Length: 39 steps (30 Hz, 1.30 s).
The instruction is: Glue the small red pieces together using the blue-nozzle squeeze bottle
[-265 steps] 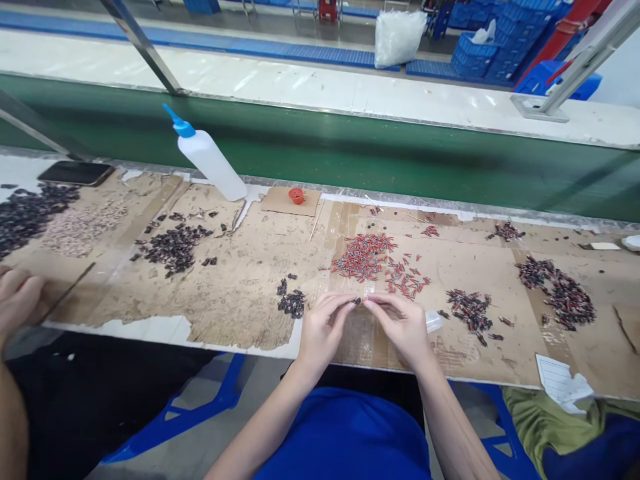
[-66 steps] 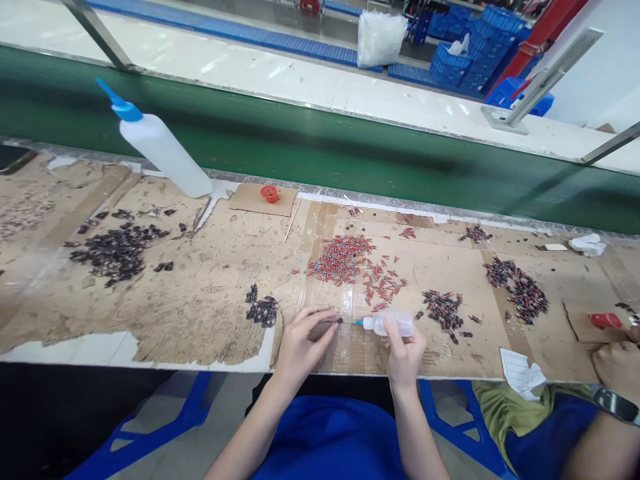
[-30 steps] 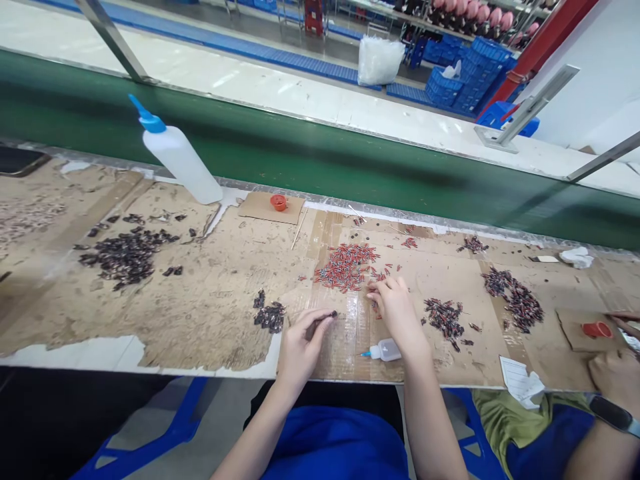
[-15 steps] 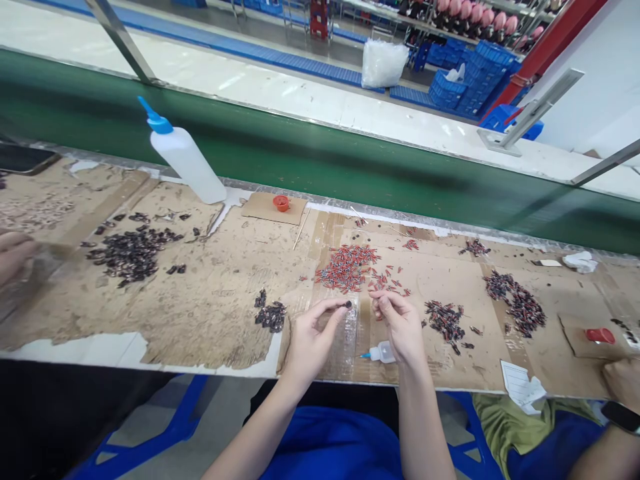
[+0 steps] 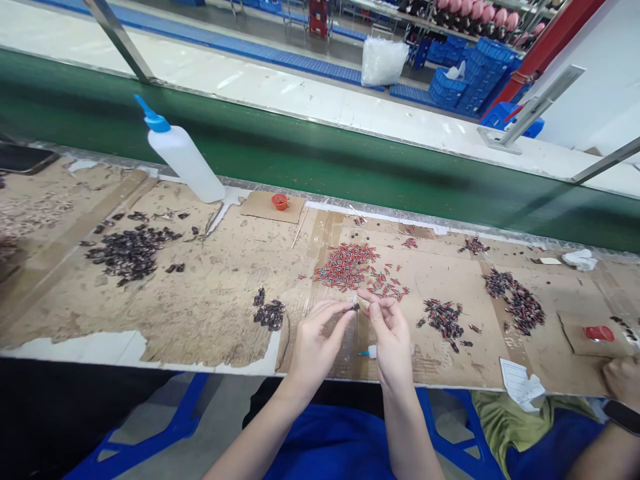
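Note:
Between thumb and forefinger, my left hand point(image 5: 316, 347) pinches a small black part point(image 5: 355, 307). My right hand point(image 5: 393, 333) is closed in a pinch close beside it, fingertips almost at the black part; whatever it holds is too small to make out. Just beyond both hands lies a pile of small red-and-silver pieces point(image 5: 345, 267). Under my right hand a small bottle with a blue tip point(image 5: 369, 352) is partly hidden. Small black parts point(image 5: 270, 315) lie in a heap left of my left hand, and dark red-black pieces point(image 5: 444, 319) lie to the right.
A large white bottle with a blue nozzle point(image 5: 186, 163) stands at the back left. A red cap point(image 5: 280, 201) sits on a cardboard piece. More dark parts point(image 5: 133, 253) are heaped left. A co-worker's hand point(image 5: 623, 380) rests at the right edge, near another red cap point(image 5: 599, 333).
My right hand has moved left, bringing its fingertips close to the black part in my left hand. The small bottle is now more covered. A co-worker's hand at the far left has left the view.

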Tool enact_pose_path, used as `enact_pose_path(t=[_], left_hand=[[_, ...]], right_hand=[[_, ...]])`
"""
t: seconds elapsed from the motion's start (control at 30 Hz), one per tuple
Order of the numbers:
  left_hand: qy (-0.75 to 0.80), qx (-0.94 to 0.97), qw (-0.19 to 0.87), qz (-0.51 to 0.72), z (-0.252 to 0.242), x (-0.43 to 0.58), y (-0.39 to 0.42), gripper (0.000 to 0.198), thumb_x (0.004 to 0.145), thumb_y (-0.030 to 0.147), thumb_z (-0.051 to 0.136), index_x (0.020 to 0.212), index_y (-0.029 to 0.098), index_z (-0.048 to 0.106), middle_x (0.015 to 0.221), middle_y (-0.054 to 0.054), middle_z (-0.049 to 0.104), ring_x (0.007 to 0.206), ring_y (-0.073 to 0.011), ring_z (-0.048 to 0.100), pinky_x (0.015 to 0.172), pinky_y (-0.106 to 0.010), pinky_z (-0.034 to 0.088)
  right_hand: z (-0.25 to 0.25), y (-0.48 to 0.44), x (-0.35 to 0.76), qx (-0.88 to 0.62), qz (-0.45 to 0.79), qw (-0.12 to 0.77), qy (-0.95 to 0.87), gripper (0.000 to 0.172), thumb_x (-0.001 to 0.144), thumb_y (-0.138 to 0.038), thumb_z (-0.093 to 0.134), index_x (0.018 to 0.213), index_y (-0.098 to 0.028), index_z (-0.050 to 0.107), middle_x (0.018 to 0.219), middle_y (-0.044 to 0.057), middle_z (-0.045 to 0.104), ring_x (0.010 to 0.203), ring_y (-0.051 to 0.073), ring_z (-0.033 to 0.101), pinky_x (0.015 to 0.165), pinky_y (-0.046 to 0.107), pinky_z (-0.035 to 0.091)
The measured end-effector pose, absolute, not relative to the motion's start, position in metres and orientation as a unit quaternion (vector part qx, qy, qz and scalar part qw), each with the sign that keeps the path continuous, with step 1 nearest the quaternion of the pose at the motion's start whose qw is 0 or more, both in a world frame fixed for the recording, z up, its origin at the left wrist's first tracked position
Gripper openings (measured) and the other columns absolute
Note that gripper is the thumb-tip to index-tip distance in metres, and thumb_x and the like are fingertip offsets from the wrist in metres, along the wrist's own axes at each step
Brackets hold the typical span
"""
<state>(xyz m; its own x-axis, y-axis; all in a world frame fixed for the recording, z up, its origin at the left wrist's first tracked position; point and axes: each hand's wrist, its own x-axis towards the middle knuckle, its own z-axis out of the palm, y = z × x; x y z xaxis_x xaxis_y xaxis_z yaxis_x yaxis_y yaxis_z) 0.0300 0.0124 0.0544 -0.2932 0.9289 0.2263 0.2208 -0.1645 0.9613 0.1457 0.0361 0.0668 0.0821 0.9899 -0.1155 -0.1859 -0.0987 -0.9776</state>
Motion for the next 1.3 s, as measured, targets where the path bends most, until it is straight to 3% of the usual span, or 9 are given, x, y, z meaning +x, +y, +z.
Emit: enact_pose_path(t=[0.2, 0.4, 0.77, 1.0, 1.17, 1.3], left_hand=[[0.547, 0.531, 0.305, 0.571, 0.057, 0.031, 0.009, 0.011, 0.084, 0.019, 0.065, 0.090, 0.021, 0.074, 0.091, -0.005, 0.076, 0.088, -0.0195, 0.070, 0.083, -0.033, 0.058], [0.541, 0.538, 0.290, 0.577, 0.061, 0.032, 0.007, 0.012, 0.086, 0.018, 0.063, 0.090, 0.021, 0.074, 0.091, -0.006, 0.075, 0.088, -0.0197, 0.069, 0.082, -0.033, 0.057], [0.520, 0.545, 0.317, 0.576, 0.075, 0.030, -0.001, 0.010, 0.085, 0.020, 0.061, 0.087, 0.019, 0.071, 0.087, -0.006, 0.074, 0.086, -0.0192, 0.068, 0.081, -0.031, 0.056], [0.501, 0.550, 0.313, 0.591, 0.088, 0.032, -0.024, 0.008, 0.083, 0.016, 0.060, 0.086, 0.019, 0.067, 0.087, -0.006, 0.071, 0.087, -0.0181, 0.067, 0.078, -0.028, 0.055], [0.483, 0.601, 0.257, 0.583, 0.094, 0.034, -0.048, 0.008, 0.084, 0.015, 0.058, 0.086, 0.019, 0.065, 0.084, -0.004, 0.069, 0.085, -0.0167, 0.065, 0.078, -0.027, 0.054], [0.440, 0.655, 0.216, 0.575, 0.094, 0.041, -0.070, 0.008, 0.086, 0.015, 0.057, 0.088, 0.019, 0.064, 0.084, -0.004, 0.069, 0.084, -0.0162, 0.063, 0.076, -0.026, 0.053]], right_hand=[[0.065, 0.033, 0.137, -0.471, 0.617, 0.536, -0.332, 0.035, 0.069, -0.048, 0.077, 0.075, -0.022, 0.054, 0.081, 0.005, 0.075, 0.084, 0.021, 0.071, 0.084, 0.039, 0.054], [0.063, 0.029, 0.131, -0.483, 0.604, 0.565, -0.286, 0.036, 0.063, -0.043, 0.083, 0.073, -0.021, 0.056, 0.077, 0.003, 0.074, 0.078, 0.019, 0.070, 0.084, 0.036, 0.054], [0.069, 0.019, 0.135, -0.468, 0.630, 0.580, -0.218, 0.034, 0.046, -0.037, 0.092, 0.061, -0.021, 0.066, 0.076, 0.002, 0.076, 0.084, 0.018, 0.071, 0.083, 0.030, 0.054], [0.075, -0.001, 0.147, -0.425, 0.636, 0.565, -0.310, 0.025, 0.055, -0.038, 0.089, 0.068, -0.024, 0.073, 0.081, 0.002, 0.077, 0.079, 0.016, 0.070, 0.078, 0.028, 0.055], [0.090, -0.026, 0.166, -0.425, 0.519, 0.539, -0.509, 0.015, 0.072, -0.033, 0.078, 0.083, -0.023, 0.076, 0.085, 0.004, 0.076, 0.078, 0.017, 0.070, 0.074, 0.027, 0.057], [0.098, -0.060, 0.176, -0.452, 0.397, 0.527, -0.600, 0.012, 0.082, -0.029, 0.066, 0.084, -0.020, 0.075, 0.085, 0.006, 0.074, 0.080, 0.018, 0.070, 0.074, 0.027, 0.057]])
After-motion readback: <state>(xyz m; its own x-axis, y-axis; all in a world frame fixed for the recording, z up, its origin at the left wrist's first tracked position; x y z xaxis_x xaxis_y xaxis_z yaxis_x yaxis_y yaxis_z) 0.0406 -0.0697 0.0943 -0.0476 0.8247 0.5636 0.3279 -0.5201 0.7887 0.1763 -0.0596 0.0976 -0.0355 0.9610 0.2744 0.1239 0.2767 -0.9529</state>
